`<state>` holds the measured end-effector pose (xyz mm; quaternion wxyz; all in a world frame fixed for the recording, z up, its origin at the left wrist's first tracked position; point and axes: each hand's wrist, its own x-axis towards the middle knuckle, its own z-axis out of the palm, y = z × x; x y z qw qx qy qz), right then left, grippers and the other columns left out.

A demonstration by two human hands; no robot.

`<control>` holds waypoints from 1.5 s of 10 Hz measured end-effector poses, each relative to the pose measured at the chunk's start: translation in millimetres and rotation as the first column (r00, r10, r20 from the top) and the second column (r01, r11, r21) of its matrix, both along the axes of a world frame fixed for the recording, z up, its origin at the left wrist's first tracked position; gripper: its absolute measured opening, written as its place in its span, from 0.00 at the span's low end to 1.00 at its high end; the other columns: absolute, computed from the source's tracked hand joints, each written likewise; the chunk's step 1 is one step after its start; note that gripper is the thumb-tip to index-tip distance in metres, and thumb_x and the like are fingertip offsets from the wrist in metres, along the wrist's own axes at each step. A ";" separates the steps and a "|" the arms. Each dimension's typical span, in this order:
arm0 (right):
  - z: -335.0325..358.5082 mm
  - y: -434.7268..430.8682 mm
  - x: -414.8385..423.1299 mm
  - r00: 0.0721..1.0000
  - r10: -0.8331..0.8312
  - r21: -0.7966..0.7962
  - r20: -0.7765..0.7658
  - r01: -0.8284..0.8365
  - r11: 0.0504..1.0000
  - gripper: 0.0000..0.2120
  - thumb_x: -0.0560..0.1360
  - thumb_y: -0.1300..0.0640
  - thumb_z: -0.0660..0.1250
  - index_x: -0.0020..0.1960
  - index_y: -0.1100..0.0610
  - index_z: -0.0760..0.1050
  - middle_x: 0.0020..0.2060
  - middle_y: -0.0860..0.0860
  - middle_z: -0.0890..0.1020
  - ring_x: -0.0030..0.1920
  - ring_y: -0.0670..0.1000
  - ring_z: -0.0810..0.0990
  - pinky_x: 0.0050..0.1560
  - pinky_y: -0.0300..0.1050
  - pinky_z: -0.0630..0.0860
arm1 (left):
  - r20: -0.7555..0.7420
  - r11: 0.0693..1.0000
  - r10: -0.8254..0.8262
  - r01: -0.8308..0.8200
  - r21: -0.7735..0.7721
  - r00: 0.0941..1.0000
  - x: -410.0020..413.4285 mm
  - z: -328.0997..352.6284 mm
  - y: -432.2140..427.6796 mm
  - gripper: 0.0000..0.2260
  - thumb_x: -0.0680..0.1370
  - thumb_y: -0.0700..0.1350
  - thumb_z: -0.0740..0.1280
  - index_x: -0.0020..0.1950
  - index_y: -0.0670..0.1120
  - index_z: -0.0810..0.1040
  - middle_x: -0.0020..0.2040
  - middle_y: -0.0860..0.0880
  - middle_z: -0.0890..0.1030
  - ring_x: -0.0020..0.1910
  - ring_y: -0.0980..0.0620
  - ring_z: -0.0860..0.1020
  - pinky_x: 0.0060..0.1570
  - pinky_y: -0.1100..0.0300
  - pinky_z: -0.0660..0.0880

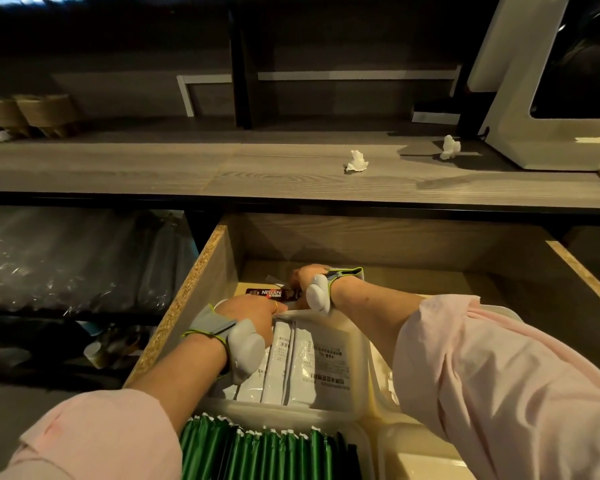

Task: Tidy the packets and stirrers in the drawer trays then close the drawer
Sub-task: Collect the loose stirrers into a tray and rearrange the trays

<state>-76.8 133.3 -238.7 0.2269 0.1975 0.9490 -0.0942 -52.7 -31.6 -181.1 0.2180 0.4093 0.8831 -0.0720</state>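
Both hands reach to the far end of the open drawer (201,271). The left hand (250,315) and right hand (305,277) each pinch an end of a dark Nescafé packet (274,294), just beyond the tray (364,341) of white packets (291,358). Green packets (257,452) fill the near tray. If either pinch slackens, the packet may drop behind the tray, out of easy reach.

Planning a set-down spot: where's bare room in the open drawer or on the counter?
Free: bare wooden drawer floor behind the white plastic trays, right of the right hand; grey wood-grain countertop left of the crumpled white tissue. Crowded: trays full of white packets and green packets; both hands at the dark Nescafe packet.
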 end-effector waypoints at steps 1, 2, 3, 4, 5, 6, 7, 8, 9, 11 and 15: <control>0.6 -0.4 3.4 1.000 0.002 0.056 0.008 -0.003 0.998 0.08 0.76 0.60 0.64 0.45 0.65 0.78 0.41 0.59 0.75 0.41 0.54 0.71 0.50 0.49 0.75 | -0.015 0.999 -0.011 0.012 0.030 1.000 -2.6 -2.7 -0.4 0.09 0.75 0.45 0.64 0.52 0.56 0.73 0.41 0.52 0.75 0.40 0.55 0.72 0.40 0.63 0.69; 2.1 5.7 11.0 0.999 -0.034 0.071 -0.006 0.034 0.997 0.19 0.74 0.63 0.64 0.27 0.57 0.63 0.31 0.54 0.67 0.41 0.52 0.67 0.45 0.45 0.66 | -0.017 0.998 -0.016 0.016 0.058 1.000 -3.7 -4.8 -2.3 0.12 0.74 0.45 0.65 0.57 0.56 0.74 0.41 0.53 0.74 0.40 0.54 0.72 0.39 0.61 0.68; 6.9 12.6 19.1 0.997 -0.070 0.083 0.031 0.067 0.994 0.19 0.72 0.64 0.64 0.26 0.57 0.62 0.27 0.53 0.65 0.41 0.52 0.66 0.45 0.46 0.65 | -0.027 0.995 -0.008 0.011 0.100 1.000 -5.0 -8.7 -3.3 0.16 0.73 0.45 0.65 0.60 0.57 0.74 0.48 0.51 0.78 0.44 0.52 0.74 0.42 0.60 0.70; 7.0 17.5 25.4 0.994 -0.099 0.031 0.045 0.097 0.995 0.22 0.75 0.63 0.63 0.23 0.55 0.71 0.26 0.52 0.71 0.45 0.52 0.66 0.50 0.46 0.68 | -0.061 0.994 0.017 -0.010 0.113 0.998 -8.9 -13.7 -4.1 0.17 0.73 0.45 0.65 0.60 0.58 0.74 0.48 0.51 0.77 0.44 0.52 0.73 0.42 0.60 0.70; 4.1 23.9 34.5 0.992 -0.077 -0.025 0.101 0.080 0.996 0.24 0.76 0.64 0.63 0.23 0.61 0.81 0.26 0.52 0.75 0.44 0.53 0.66 0.52 0.46 0.65 | -0.049 0.990 0.016 -0.009 0.140 0.999 -11.9 -16.4 -3.8 0.15 0.72 0.47 0.65 0.57 0.58 0.75 0.43 0.55 0.78 0.37 0.57 0.71 0.33 0.65 0.66; 8.2 30.8 50.3 0.990 -0.035 -0.022 -0.134 0.033 0.999 0.15 0.77 0.60 0.64 0.62 0.61 0.75 0.46 0.53 0.70 0.48 0.50 0.65 0.49 0.45 0.63 | -0.043 0.980 0.040 -0.030 0.197 0.998 -12.9 -19.2 -5.4 0.13 0.71 0.49 0.65 0.55 0.59 0.76 0.33 0.61 0.70 0.33 0.62 0.68 0.28 0.67 0.62; 20.9 34.8 58.7 0.976 -0.028 -0.009 -0.215 0.027 1.000 0.18 0.76 0.60 0.63 0.66 0.62 0.72 0.51 0.57 0.76 0.47 0.49 0.67 0.50 0.47 0.68 | -0.012 0.971 0.043 -0.039 0.238 0.999 -12.4 -19.1 -6.9 0.15 0.69 0.52 0.63 0.56 0.59 0.76 0.41 0.58 0.77 0.37 0.59 0.72 0.30 0.66 0.65; 36.2 34.3 65.3 0.953 -0.075 -0.060 -0.293 0.061 0.996 0.17 0.77 0.60 0.61 0.64 0.63 0.72 0.49 0.59 0.79 0.47 0.54 0.77 0.44 0.43 0.68 | 0.026 0.976 0.033 -0.038 0.213 0.999 -10.3 -13.2 -6.2 0.17 0.72 0.51 0.62 0.60 0.58 0.75 0.54 0.52 0.80 0.49 0.52 0.77 0.42 0.62 0.70; 43.3 34.7 69.6 0.956 -0.063 -0.019 -0.287 0.060 0.998 0.17 0.78 0.61 0.60 0.65 0.63 0.71 0.60 0.61 0.77 0.61 0.60 0.76 0.54 0.48 0.71 | -0.019 0.980 0.047 -0.042 0.196 0.999 -3.4 -11.2 -7.1 0.17 0.73 0.47 0.62 0.60 0.59 0.74 0.56 0.52 0.80 0.52 0.52 0.77 0.45 0.61 0.71; 21.9 29.0 58.8 0.998 -0.014 0.032 -0.063 0.016 0.999 0.18 0.78 0.61 0.61 0.67 0.65 0.70 0.67 0.61 0.73 0.68 0.61 0.71 0.67 0.52 0.67 | -0.024 0.958 0.110 -0.100 0.269 0.994 -6.8 -17.3 -10.3 0.20 0.71 0.49 0.62 0.63 0.60 0.73 0.55 0.53 0.80 0.47 0.53 0.76 0.42 0.62 0.70; 11.8 44.5 57.3 0.983 0.016 0.174 0.181 -0.048 0.984 0.04 0.74 0.63 0.64 0.41 0.64 0.76 0.43 0.59 0.73 0.45 0.52 0.70 0.65 0.54 0.72 | -0.001 0.959 0.108 -0.104 0.264 0.994 -5.7 -16.9 -8.3 0.19 0.73 0.47 0.63 0.63 0.62 0.73 0.57 0.53 0.80 0.46 0.55 0.73 0.41 0.63 0.70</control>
